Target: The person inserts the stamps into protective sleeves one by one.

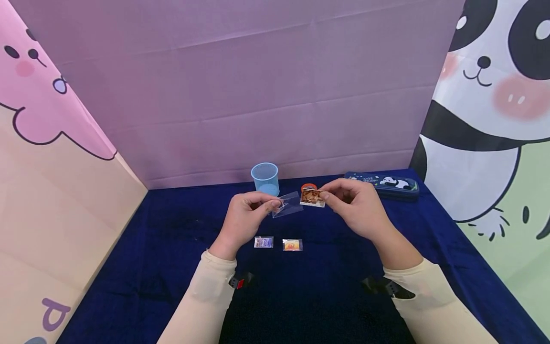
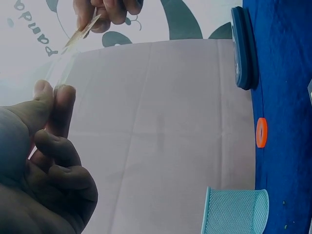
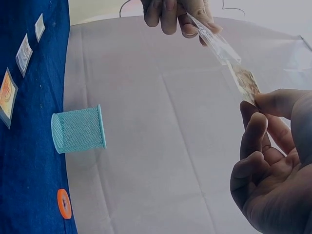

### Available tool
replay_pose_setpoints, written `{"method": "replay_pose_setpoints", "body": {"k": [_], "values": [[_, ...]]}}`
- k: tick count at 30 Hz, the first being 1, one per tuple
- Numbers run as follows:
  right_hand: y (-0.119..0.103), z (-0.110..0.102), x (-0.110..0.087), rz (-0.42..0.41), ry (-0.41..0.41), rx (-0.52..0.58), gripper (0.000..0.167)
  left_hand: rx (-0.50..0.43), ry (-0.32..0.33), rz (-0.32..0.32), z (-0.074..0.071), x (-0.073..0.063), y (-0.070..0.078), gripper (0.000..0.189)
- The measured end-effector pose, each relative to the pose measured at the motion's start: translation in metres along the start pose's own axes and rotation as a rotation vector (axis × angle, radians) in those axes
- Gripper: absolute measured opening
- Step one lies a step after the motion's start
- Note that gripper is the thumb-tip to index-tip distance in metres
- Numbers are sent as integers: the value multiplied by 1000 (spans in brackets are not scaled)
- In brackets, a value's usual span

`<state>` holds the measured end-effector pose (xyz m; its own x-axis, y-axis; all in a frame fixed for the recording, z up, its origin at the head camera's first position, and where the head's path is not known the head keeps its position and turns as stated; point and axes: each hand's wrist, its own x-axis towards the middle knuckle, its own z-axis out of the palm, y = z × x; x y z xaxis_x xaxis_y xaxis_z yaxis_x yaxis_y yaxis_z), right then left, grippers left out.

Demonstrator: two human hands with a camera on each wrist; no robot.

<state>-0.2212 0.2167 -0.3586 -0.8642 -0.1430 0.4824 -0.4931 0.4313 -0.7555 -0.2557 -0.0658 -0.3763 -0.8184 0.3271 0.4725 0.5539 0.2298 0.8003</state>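
My left hand (image 1: 247, 217) pinches a clear plastic sleeve (image 1: 290, 206) between thumb and forefinger. On the other side, my right hand (image 1: 358, 210) pinches a small brown picture card (image 1: 312, 197) by its edge. Card and sleeve meet edge to edge above the table; whether the card's edge is inside the sleeve, I cannot tell. Below them lie a purple card (image 1: 264, 242) and an orange-yellow card (image 1: 292, 245), side by side and seemingly sleeved. The right wrist view also has a third small flat piece (image 3: 40, 27) on the cloth, too small to make out.
A light blue mesh cup (image 1: 265, 179) stands at the back of the dark blue cloth (image 1: 172, 267). Right of it is an orange tape roll (image 1: 308, 186), partly behind the card. A dark blue panda pencil case (image 1: 397, 187) lies at the back right. Printed curtains enclose the table.
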Motion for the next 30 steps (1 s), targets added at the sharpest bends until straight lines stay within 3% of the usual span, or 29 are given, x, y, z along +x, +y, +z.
{"method": "replay_pose_setpoints", "body": {"k": [30], "values": [[0, 4, -1, 40, -67, -41, 9, 13, -8, -4, 0, 0, 1, 11]]}}
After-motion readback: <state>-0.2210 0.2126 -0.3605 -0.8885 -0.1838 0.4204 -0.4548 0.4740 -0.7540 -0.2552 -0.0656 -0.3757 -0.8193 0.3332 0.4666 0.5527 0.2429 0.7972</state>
